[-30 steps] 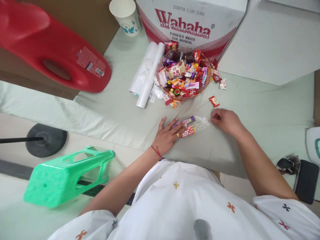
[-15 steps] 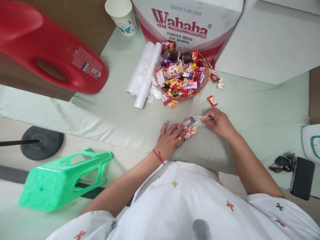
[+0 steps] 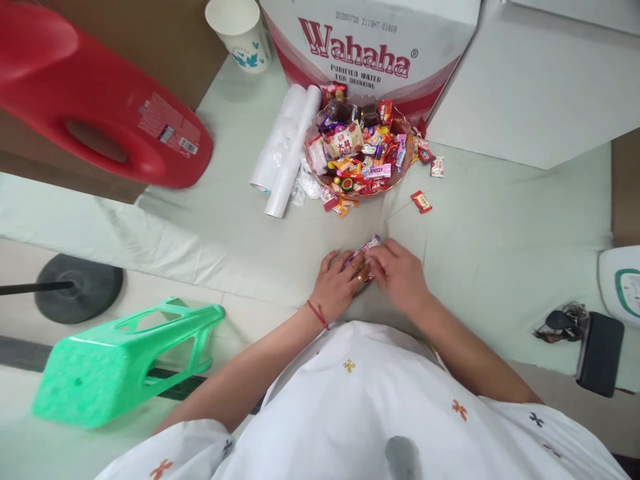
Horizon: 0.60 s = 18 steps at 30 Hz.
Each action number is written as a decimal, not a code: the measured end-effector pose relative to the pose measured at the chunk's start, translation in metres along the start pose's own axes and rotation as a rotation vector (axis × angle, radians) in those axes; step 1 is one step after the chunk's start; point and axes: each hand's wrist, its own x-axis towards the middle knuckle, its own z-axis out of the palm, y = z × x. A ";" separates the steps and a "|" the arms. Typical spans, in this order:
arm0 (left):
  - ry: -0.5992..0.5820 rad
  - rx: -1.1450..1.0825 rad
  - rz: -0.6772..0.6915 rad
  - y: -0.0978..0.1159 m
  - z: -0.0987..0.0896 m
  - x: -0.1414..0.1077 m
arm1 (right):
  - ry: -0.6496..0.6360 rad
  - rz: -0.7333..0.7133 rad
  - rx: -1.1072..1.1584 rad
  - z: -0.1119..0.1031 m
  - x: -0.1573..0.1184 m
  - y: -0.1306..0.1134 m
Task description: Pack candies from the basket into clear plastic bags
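My left hand point(image 3: 339, 280), with a red string on its wrist and a ring, lies over a small bundle of wrapped candies point(image 3: 367, 248) near the table's front edge. Its fingers are spread and rest on the wrappers. My right hand point(image 3: 397, 273) has its fingers bent together at the bundle's right side, close against my left fingertips. What it grips there is too small and hidden to name. Part of a purple and pink wrapper shows above the fingers.
Behind the hands stands a glass bowl point(image 3: 310, 170) heaped with candies, beside white rolls point(image 3: 294, 153). One red candy point(image 3: 421, 201) lies apart. Farther out are a Wahaha box point(image 3: 370, 40), paper cup point(image 3: 239, 33), red jug point(image 3: 125, 113), green stool point(image 3: 90, 380) and black phone point(image 3: 601, 353).
My right hand has moved left, from the stretched end of the clear plastic to the candies beside my left hand. My left hand has stayed on the bundle.
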 end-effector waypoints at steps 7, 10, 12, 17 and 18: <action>0.058 -0.426 -0.041 -0.026 -0.028 -0.010 | -0.125 -0.154 -0.068 0.023 -0.028 0.004; 0.029 -0.434 -0.009 -0.044 -0.049 -0.021 | -0.208 -0.191 -0.076 0.016 -0.033 0.012; -0.026 -0.366 0.099 -0.053 -0.054 -0.025 | -0.250 -0.212 -0.075 0.011 -0.034 0.016; -0.104 -0.263 0.241 -0.060 -0.042 -0.018 | -0.338 -0.253 -0.032 0.000 -0.028 0.020; -0.105 -0.265 0.251 -0.060 -0.039 -0.015 | -0.343 -0.260 -0.026 -0.002 -0.027 0.021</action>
